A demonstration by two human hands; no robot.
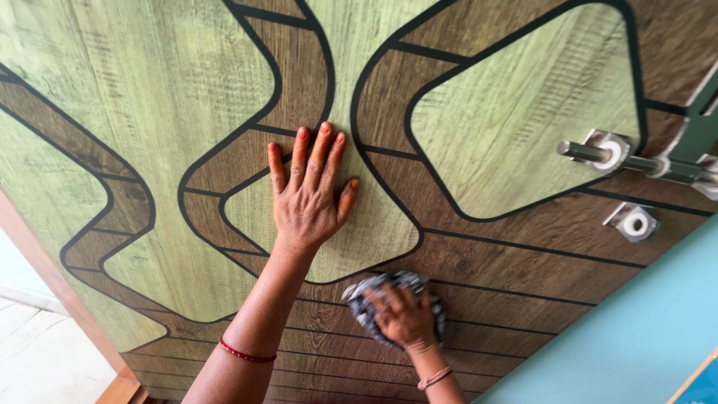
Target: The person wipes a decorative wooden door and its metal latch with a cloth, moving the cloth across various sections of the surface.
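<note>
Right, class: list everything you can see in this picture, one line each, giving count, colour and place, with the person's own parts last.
door: one, green and brown panels with black lines, fills the view
metal handle: one, silver, right on the door
lock fitting: one, silver, below the handle
wall: one, light blue, lower right
cloth: one, grey patterned, under the right hand
left hand: flat on the door
right hand: pressing the cloth
</note>
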